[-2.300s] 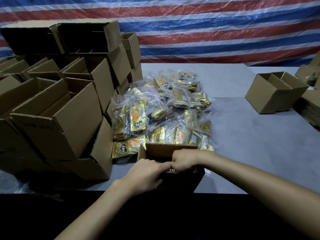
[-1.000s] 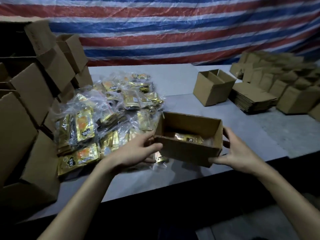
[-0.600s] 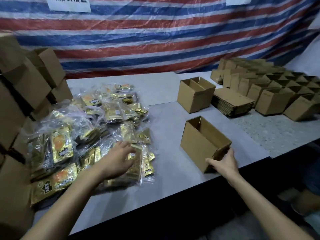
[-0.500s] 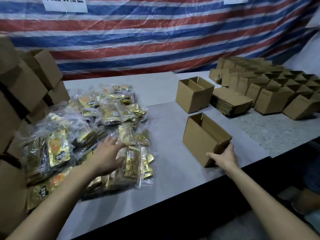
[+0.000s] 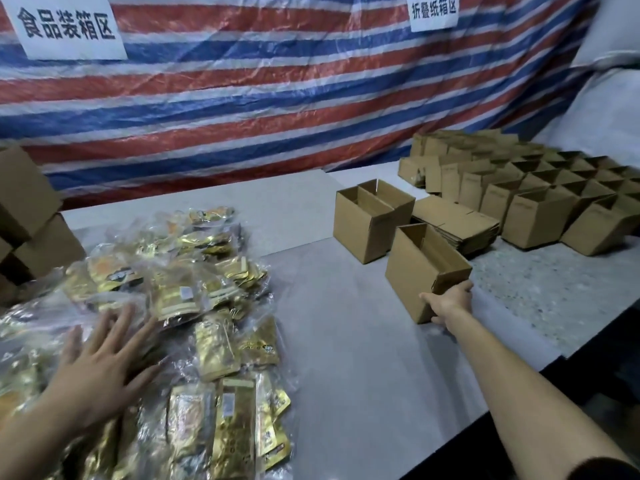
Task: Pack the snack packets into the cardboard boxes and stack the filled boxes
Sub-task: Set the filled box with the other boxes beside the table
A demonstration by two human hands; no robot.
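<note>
Down on my left, my left hand (image 5: 104,362) lies open, fingers straight and spread, over a loose heap of gold snack packets (image 5: 211,306) in clear plastic bags. I cannot tell whether my palm presses them or only skims the plastic. The heap runs off the left and bottom edges, and glare blurs most of the printing.

My right hand (image 5: 448,303) is stretched out to the right and grips the near end of an open cardboard box (image 5: 412,275), thumb on the left face and fingers curled round the right corner. The box is on the grey table (image 5: 346,358), well apart from the packets. Its inside is in shadow, so any contents are hidden.

Just behind it stands a second open box (image 5: 363,223), beside a stack of flattened cartons (image 5: 457,223). Rows of open boxes (image 5: 540,202) fill the far right, blurred and cut off by the frame. More boxes (image 5: 31,216) are clipped at the left edge.

A red, white and blue striped tarp (image 5: 277,98) hangs behind, with two white paper signs (image 5: 69,26) in Chinese characters, both cropped at the top.
</note>
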